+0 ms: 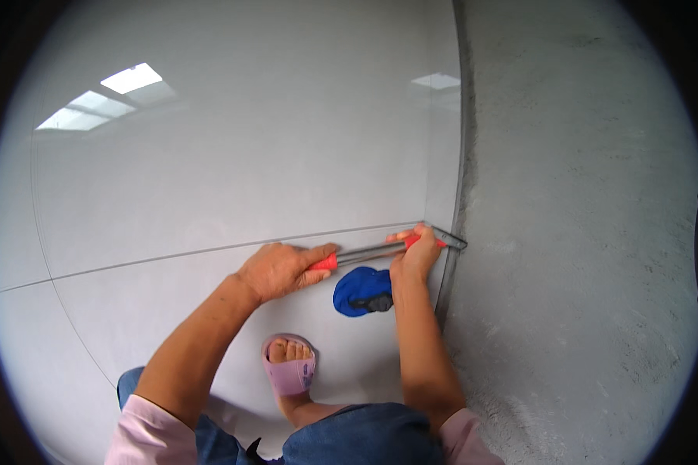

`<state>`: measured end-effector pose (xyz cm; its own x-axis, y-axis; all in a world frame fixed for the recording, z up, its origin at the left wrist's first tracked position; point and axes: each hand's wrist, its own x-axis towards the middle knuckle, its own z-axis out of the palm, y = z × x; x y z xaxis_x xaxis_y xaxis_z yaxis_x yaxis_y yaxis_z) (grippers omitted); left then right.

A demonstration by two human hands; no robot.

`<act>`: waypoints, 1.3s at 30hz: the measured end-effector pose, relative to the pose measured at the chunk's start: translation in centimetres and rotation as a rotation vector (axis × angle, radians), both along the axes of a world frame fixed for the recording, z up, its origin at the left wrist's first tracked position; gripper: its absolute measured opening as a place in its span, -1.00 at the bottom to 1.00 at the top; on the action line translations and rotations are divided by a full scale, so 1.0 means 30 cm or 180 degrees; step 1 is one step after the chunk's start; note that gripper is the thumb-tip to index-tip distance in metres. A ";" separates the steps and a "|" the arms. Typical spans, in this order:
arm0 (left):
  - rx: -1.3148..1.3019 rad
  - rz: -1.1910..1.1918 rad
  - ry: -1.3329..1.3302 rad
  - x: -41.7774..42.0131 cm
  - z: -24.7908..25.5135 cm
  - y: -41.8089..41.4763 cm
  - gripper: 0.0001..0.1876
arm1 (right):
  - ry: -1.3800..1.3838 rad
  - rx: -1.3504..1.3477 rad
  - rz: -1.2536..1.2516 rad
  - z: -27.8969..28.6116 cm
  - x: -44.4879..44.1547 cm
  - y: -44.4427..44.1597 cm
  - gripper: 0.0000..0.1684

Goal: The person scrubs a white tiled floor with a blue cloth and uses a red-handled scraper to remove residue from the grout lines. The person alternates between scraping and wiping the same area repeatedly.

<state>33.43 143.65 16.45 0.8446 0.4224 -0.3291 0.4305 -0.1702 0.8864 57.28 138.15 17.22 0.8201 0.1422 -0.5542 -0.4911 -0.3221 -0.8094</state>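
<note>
A tool with red grips and a bare metal shaft (372, 252), which looks like a hand scraper, is held slantwise over the tiled floor. My left hand (279, 268) is closed around the red grip at its near end. Close to the head, my right hand (419, 253) grips the tool at its other red part. The flat metal head (451, 238) lies across the tiled skirting (443, 157), its tip reaching the cement wall. Below the shaft, a blue cloth item (358, 290) with a dark grey part lies on the floor, partly hidden by my right wrist.
Large glossy grey tiles (256, 157) cover the floor, with thin dark joints between them. A rough cement wall (570, 232) rises on the right. My foot in a pink slipper (291, 375) stands below my hands, near my knee in blue trousers (360, 436).
</note>
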 end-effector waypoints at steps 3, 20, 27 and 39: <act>0.0038 0.0008 -0.0149 -0.001 -0.013 -0.007 -0.47 | -0.0055 -0.0003 0.0004 0.051 -0.033 0.024 -0.87; 0.0146 0.0002 -0.0032 0.018 0.018 -0.014 -0.50 | 0.0199 -0.0139 0.0030 -0.021 0.032 -0.012 -0.78; 0.0830 0.0105 -0.0362 -0.035 0.088 -0.036 -0.51 | 0.0414 0.0217 0.0330 0.152 -0.031 -0.019 -0.82; 0.0039 0.0173 0.0483 0.023 0.122 -0.055 -0.50 | 0.0796 0.0241 0.0502 0.144 0.009 0.007 -0.75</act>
<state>34.14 141.99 20.10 0.7614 0.4708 -0.4456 0.5680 -0.1532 0.8086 57.54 138.37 21.54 0.6241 0.3055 -0.7192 -0.6269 -0.3535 -0.6942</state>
